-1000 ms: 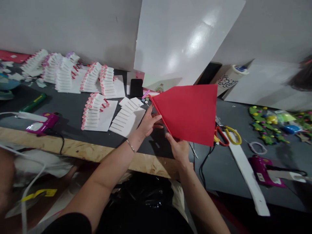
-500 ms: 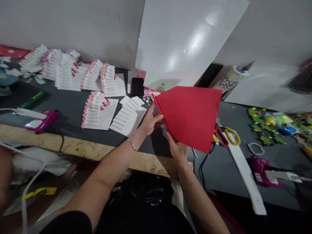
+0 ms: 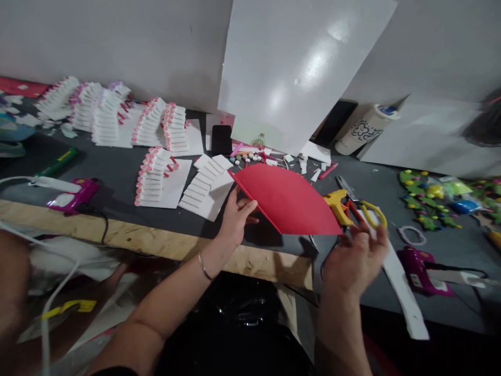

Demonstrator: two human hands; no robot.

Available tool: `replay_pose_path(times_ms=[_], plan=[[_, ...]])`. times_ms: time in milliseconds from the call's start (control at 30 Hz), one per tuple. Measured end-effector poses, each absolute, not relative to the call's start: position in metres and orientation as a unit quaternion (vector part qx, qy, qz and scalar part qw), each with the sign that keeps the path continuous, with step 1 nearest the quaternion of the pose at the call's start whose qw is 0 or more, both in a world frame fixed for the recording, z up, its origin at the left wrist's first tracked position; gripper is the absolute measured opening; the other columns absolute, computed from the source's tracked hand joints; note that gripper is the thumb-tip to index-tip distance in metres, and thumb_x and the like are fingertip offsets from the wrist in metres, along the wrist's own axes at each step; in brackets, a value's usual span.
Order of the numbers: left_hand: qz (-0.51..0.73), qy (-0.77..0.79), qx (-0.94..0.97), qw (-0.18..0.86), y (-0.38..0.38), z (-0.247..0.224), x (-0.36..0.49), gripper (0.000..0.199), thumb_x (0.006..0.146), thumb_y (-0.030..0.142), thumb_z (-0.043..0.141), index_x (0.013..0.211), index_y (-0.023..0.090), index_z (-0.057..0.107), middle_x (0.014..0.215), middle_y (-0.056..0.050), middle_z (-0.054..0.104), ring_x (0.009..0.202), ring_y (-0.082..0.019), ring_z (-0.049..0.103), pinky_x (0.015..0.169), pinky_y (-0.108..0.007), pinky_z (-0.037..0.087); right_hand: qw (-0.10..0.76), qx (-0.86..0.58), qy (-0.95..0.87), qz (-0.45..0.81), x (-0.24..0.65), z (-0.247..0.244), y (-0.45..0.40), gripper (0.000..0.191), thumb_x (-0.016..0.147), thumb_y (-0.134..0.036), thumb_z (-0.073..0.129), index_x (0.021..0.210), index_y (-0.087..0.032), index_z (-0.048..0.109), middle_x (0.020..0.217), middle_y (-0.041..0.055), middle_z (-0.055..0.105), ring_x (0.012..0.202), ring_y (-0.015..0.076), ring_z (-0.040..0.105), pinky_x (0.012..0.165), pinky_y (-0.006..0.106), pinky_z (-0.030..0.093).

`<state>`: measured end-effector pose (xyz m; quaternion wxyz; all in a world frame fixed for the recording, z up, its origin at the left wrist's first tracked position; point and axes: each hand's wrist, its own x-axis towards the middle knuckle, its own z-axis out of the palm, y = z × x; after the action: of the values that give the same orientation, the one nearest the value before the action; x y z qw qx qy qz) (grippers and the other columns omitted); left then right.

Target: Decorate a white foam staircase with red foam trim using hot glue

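Note:
My left hand (image 3: 235,216) pinches a red sheet (image 3: 291,201) by its rolled near-left edge, fingers under and thumb on top. The sheet is held tilted above the dark table, its right corner beside my right hand (image 3: 356,258). My right hand is off the rolled edge, fingers apart, over the red and yellow handles of a cutting tool (image 3: 373,214). Just beyond the fingers lies a yellow glue gun (image 3: 335,201), partly behind the sheet. Whether my right fingertips touch the handles is hard to see.
White cards with layered strips (image 3: 205,188) and pink-tipped ones (image 3: 156,177) lie left. Magenta power sockets (image 3: 74,196) stand at both sides. A long white strip (image 3: 405,297), green decorations (image 3: 422,201) and a patterned tumbler (image 3: 366,128) are right. Small scraps and a black phone-like slab (image 3: 221,139) lie behind.
My right hand has let go of the red sheet and moved right, to the tool handles. The sheet has tipped flatter and lower in my left hand, uncovering scraps and the glue gun.

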<state>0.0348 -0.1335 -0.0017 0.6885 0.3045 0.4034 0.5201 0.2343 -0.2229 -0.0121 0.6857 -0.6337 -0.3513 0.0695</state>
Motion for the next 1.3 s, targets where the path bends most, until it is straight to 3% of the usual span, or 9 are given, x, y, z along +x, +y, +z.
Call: replay_pose_path(times_ms=[100,200,267,600,867,967,1033,1133,1300], plan=[[0.535,0.449,0.267,0.664,-0.157,-0.01,0.037,0.08,0.072,0.029,0.08,0.142,0.022,0.043,0.082,0.0,0.065,0.071,-0.014,0.066,0.046,-0.017,0.05,0.6,-0.647,-0.458,-0.11,0.228,-0.003,-0.24,0.031,0.088,-0.034,0.065,0.117,-0.025,0.059,0.11,0.0066,0.063,0.097,0.0226,0.061,0.084,0.041,0.047],[0.542,0.47,0.246,0.652,-0.173,-0.017,0.045,0.076,0.071,0.027,0.08,0.138,0.02,0.046,0.079,0.001,0.064,0.066,-0.013,0.063,0.046,-0.019,0.053,0.384,-0.617,-0.68,-0.092,0.202,-0.002,-0.242,0.004,0.09,-0.026,0.066,0.093,-0.025,0.067,0.089,0.0037,0.069,0.084,0.0201,0.06,0.081,0.037,0.042],[0.541,0.473,0.242,0.652,-0.179,-0.018,0.049,0.071,0.071,0.027,0.079,0.135,0.019,0.047,0.077,0.002,0.064,0.064,-0.012,0.062,0.046,-0.02,0.054,0.316,-0.601,-0.729,-0.085,0.188,-0.005,-0.236,0.006,0.092,-0.026,0.064,0.09,-0.023,0.069,0.089,0.005,0.072,0.083,0.02,0.058,0.077,0.035,0.038],[0.515,0.48,0.21,0.679,-0.186,-0.013,0.047,0.055,0.066,0.023,0.082,0.111,0.017,0.051,0.078,0.0,0.069,0.072,-0.016,0.069,0.056,-0.024,0.059,0.277,-0.593,-0.751,-0.088,0.186,-0.017,-0.221,0.013,0.095,-0.024,0.059,0.085,-0.02,0.067,0.082,0.005,0.07,0.078,0.0208,0.053,0.074,0.034,0.033],[0.404,0.504,0.261,0.717,-0.215,-0.014,-0.005,0.051,0.075,0.028,0.079,0.117,0.019,0.051,0.102,-0.01,0.071,0.085,-0.021,0.073,0.066,-0.03,0.06,0.214,-0.579,-0.782,-0.083,0.186,-0.023,-0.212,0.012,0.09,-0.02,0.062,0.079,-0.019,0.065,0.074,0.0045,0.066,0.076,0.0213,0.049,0.073,0.035,0.03],[0.409,0.556,0.449,0.567,-0.228,-0.015,-0.035,0.019,0.083,0.029,0.07,0.095,0.019,0.059,0.081,-0.001,0.064,0.06,-0.014,0.064,0.052,-0.028,0.054,0.191,-0.569,-0.796,-0.078,0.187,-0.025,-0.212,0.012,0.09,-0.018,0.061,0.079,-0.018,0.066,0.074,0.0054,0.065,0.077,0.0214,0.049,0.073,0.035,0.029],[0.407,0.533,0.633,0.387,-0.223,-0.013,-0.046,0.004,0.087,0.024,0.065,0.086,0.02,0.065,0.087,-0.003,0.065,0.078,-0.017,0.065,0.072,-0.034,0.058,0.178,-0.565,-0.802,-0.079,0.188,-0.025,-0.213,0.014,0.091,-0.017,0.06,0.079,-0.019,0.066,0.074,0.0059,0.064,0.077,0.0214,0.049,0.073,0.035,0.028],[0.35,0.461,0.789,0.204,-0.198,-0.013,-0.048,0.01,0.094,0.022,0.058,0.093,0.024,0.068,0.098,-0.005,0.067,0.101,-0.022,0.061,0.092,-0.042,0.054,0.165,-0.566,-0.804,-0.081,0.19,-0.027,-0.215,0.017,0.092,-0.016,0.058,0.078,-0.02,0.067,0.074,0.0057,0.064,0.076,0.0215,0.048,0.072,0.035,0.028],[0.279,0.398,0.863,0.14,-0.163,-0.026,-0.042,0.013,0.096,0.017,0.055,0.088,0.019,0.065,0.091,-0.005,0.066,0.09,-0.02,0.058,0.079,-0.036,0.053,0.172,-0.564,-0.804,-0.075,0.195,-0.031,-0.216,0.02,0.092,-0.016,0.057,0.076,-0.02,0.068,0.071,0.0055,0.063,0.074,0.0208,0.048,0.071,0.035,0.029]])
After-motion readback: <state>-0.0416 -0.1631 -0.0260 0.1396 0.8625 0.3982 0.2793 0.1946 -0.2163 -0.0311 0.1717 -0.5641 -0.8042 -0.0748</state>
